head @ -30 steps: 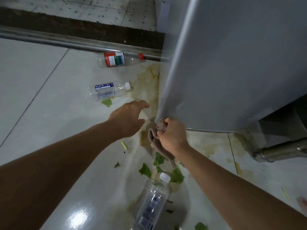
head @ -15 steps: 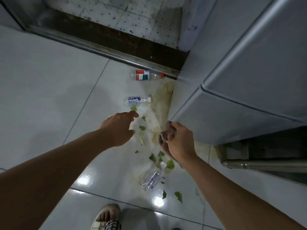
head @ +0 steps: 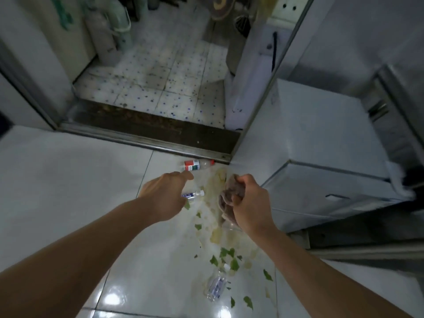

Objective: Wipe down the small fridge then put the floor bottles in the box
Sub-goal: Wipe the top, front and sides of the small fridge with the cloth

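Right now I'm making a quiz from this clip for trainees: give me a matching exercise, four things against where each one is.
Things:
1. red-label bottle
2. blue-label bottle
3. cloth
4. clear bottle

Places:
A. bunched in the right hand
B. among green leaf scraps, nearest the camera
C. beside the door threshold
D. partly hidden behind the left hand

Pairs: 1-C, 2-D, 3-A, 4-B

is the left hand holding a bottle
No, the left hand hangs open above the floor, and the three bottles lie loose on the tiles.
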